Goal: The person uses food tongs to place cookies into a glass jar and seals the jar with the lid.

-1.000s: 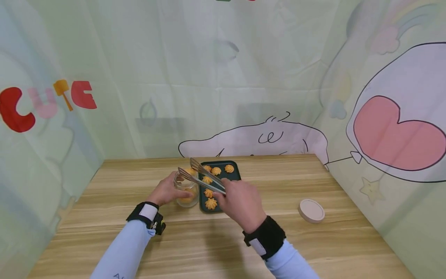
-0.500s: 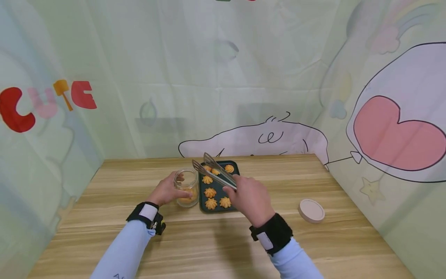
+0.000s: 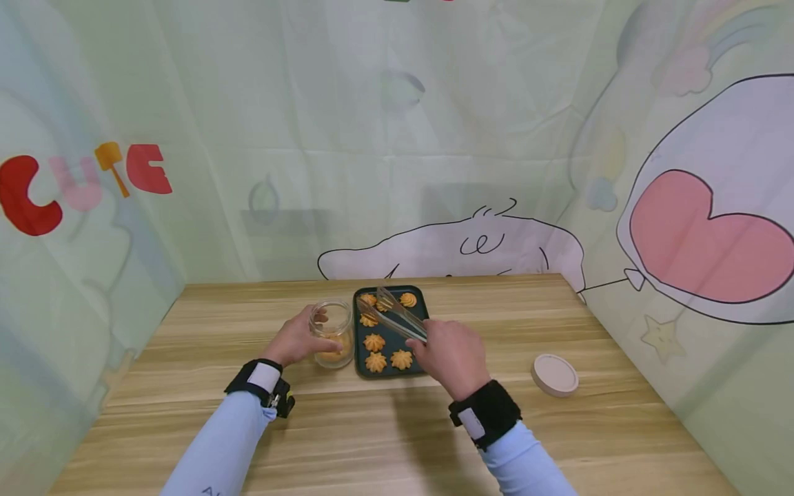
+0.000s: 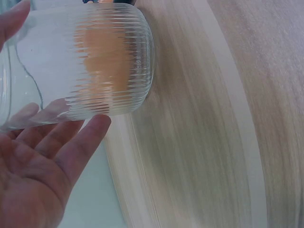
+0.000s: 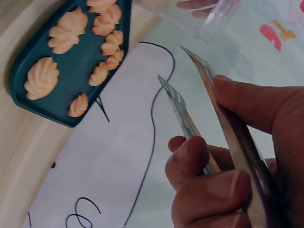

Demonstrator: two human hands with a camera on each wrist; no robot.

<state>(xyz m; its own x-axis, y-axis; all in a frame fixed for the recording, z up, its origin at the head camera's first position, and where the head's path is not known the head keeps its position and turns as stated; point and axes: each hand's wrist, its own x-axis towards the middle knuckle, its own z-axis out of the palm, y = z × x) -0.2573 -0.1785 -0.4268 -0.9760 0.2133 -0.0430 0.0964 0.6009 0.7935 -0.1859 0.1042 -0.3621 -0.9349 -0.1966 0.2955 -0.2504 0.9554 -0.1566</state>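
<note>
In the head view the left hand (image 3: 302,339) curls round a clear glass jar (image 3: 335,324) with orange-brown cookies low inside. In the left wrist view its fingers lie along the ribbed jar (image 4: 104,61). The right hand (image 3: 451,355) grips metal tongs (image 3: 403,322) above a dark green tray (image 3: 387,374) of piped cookies (image 3: 401,359). Both tong arms stand apart with nothing between their tips, as the tongs (image 5: 237,142) in the right wrist view also show. Part of the back row of cookies is hidden behind the tongs.
A pale round lid (image 3: 555,375) lies on the wooden table (image 3: 310,441), to the right of the right hand. A printed cloth (image 3: 372,151) hangs behind the table and along both sides. The jar stands close to the tray's left edge.
The tongs have moved from over the jar rightward, then lower above the tray. A cookie seen near their tips at the jar mouth is gone from there. The left hand and jar have stayed put.
</note>
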